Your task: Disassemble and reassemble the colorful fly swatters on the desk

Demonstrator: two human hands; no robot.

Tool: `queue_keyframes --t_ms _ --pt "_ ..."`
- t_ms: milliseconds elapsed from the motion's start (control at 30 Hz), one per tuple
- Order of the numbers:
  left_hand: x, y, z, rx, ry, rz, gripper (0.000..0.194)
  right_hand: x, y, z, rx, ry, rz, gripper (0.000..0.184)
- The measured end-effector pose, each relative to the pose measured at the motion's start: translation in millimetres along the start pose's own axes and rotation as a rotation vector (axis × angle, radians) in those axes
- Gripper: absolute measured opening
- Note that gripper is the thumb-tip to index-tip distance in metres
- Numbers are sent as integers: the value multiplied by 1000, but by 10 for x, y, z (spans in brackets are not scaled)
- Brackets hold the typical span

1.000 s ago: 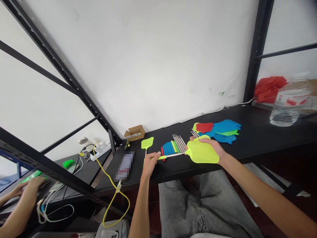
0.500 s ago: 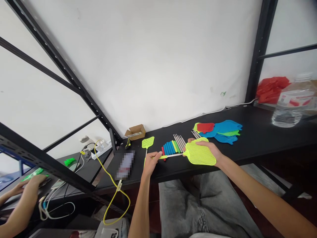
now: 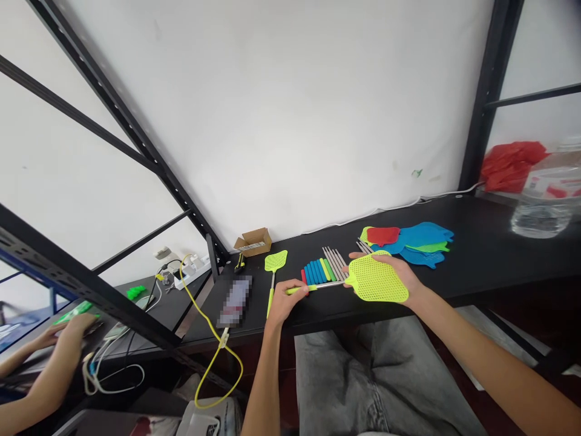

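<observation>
Both my hands hold one yellow-green fly swatter (image 3: 377, 280) above the front of the black table. My left hand (image 3: 285, 301) is closed round its grip end. My right hand (image 3: 408, 275) grips the mesh head, thumb on top and fingers underneath. A thin metal rod joins head and grip. Just behind lies a row of coloured handles (image 3: 316, 272) in red, blue, yellow and green, beside several grey metal rods (image 3: 334, 261). Another yellow-green fly swatter (image 3: 275, 261) lies left of them. Blue, red and green swatter heads (image 3: 424, 235) are piled beyond my right hand.
A small cardboard box (image 3: 254, 241) stands by the wall, near a black-and-yellow tool (image 3: 240, 263). A blurred-out device (image 3: 235, 301) has a yellow cable (image 3: 200, 312). A plastic bottle (image 3: 544, 200) and red bag (image 3: 512, 165) are right. Another person's arms (image 3: 57, 357) work left.
The view has shifted slightly, moving everything a little to the right in the picture. My hands keep hold of the same fly swatter, in much the same pose.
</observation>
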State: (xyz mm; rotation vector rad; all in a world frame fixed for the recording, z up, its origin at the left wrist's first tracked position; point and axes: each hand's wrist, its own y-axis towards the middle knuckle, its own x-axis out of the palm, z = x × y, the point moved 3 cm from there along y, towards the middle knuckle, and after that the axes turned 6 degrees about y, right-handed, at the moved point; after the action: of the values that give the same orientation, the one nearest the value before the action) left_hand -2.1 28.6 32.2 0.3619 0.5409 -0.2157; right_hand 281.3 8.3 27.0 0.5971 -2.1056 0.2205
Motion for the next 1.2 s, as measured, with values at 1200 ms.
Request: queue_keyframes --t_ms 1200 --pt "-229 -315 36 -267 1115 363 29 -140 85 70 -100 -267 196 45"
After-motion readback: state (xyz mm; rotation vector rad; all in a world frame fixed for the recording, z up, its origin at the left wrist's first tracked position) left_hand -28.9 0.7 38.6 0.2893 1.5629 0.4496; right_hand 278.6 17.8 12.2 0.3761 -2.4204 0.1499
